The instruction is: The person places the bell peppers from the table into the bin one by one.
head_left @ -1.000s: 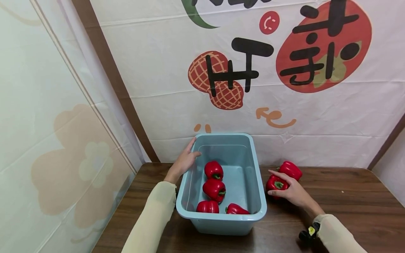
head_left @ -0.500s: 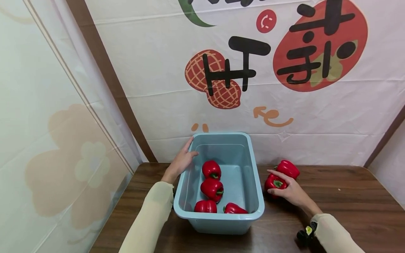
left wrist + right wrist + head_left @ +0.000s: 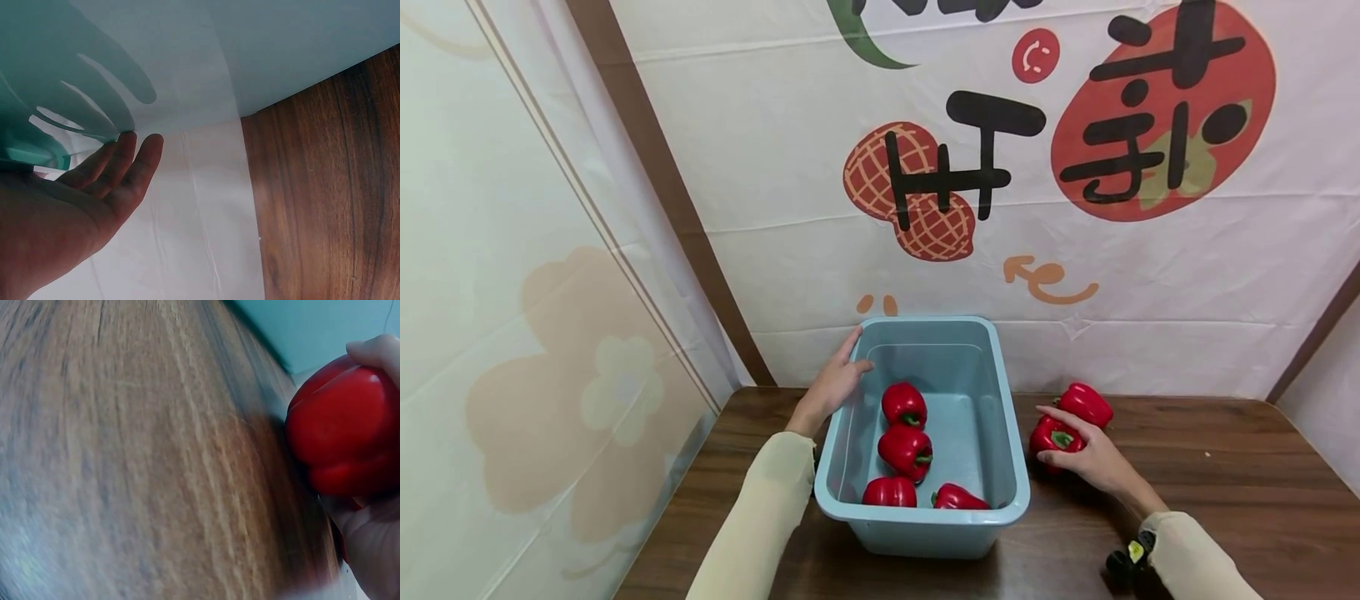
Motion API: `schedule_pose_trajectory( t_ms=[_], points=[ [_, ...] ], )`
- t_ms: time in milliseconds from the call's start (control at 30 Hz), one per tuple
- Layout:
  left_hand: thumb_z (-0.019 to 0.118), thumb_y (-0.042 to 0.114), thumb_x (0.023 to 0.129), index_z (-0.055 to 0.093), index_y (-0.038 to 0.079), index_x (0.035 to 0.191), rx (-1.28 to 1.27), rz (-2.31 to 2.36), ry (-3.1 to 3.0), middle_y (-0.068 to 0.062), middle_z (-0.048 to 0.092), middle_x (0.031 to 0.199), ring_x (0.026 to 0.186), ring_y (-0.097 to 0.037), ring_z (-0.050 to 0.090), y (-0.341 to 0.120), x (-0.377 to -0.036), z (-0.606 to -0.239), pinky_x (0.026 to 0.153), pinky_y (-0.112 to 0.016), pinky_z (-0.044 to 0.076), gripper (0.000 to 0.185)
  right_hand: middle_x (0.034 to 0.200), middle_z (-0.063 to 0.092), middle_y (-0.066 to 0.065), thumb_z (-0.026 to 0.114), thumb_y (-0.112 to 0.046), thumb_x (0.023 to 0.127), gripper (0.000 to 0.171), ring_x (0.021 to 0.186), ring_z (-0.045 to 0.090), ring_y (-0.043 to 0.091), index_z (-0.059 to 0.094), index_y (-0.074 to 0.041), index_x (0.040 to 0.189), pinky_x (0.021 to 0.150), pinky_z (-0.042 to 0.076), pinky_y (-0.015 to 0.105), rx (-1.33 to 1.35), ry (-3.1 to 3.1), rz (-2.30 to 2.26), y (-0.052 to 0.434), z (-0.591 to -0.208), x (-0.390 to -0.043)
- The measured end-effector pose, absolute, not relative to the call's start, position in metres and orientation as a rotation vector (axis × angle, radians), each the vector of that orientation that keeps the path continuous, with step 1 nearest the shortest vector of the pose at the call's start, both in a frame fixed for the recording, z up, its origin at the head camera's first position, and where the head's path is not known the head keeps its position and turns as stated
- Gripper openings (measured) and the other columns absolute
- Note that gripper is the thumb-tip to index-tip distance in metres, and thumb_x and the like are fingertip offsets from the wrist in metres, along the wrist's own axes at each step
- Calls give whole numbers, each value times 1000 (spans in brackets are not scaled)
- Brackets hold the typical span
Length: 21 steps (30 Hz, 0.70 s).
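Note:
A light blue plastic bin (image 3: 944, 515) stands on the table with several red bell peppers (image 3: 904, 450) inside, mostly along its left side and near end. My left hand (image 3: 837, 377) holds the bin's left rim near the far corner, thumb over the edge. From below, the left wrist view shows its fingers (image 3: 145, 165) on the outer side of the wall; the thumb is hidden there. Right of the bin, my right hand (image 3: 1099, 454) grips a red bell pepper (image 3: 1047, 435) between thumb and fingers, stem facing up. In the right wrist view that bell pepper (image 3: 344, 428) sits against the palm.
Another red bell pepper (image 3: 1086, 404) lies just behind the right hand, close to the fabric wall. The brown wooden table (image 3: 1217, 483) extends to the right. A printed white cloth backdrop (image 3: 790, 275) rises behind the bin, with a second cloth (image 3: 550, 375) at left.
The view shifts slightly with the head. Both hands keep their places, the left on the bin's rim and the right around the bell pepper.

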<state>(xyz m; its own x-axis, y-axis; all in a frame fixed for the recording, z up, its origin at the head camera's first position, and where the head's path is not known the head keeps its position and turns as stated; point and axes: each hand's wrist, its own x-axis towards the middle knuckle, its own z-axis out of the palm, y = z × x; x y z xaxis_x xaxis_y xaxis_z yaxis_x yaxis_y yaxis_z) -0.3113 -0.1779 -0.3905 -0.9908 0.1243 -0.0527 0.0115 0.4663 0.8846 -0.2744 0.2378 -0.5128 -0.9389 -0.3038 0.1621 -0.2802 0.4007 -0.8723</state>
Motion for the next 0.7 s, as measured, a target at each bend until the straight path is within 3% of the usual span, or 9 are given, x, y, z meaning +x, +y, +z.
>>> schedule_pose_trajectory(
  t_ms=[700],
  points=[
    [46, 31, 100, 14, 36, 159, 118, 1567, 2593, -5, 20, 164, 142, -41, 33, -178, -311, -391, 104, -71, 33, 67, 130, 54, 18, 77, -18, 83, 69, 112, 53, 34, 47, -15, 146, 77, 55, 30, -560, 2633, -1606, 238, -512, -273]
  ],
)
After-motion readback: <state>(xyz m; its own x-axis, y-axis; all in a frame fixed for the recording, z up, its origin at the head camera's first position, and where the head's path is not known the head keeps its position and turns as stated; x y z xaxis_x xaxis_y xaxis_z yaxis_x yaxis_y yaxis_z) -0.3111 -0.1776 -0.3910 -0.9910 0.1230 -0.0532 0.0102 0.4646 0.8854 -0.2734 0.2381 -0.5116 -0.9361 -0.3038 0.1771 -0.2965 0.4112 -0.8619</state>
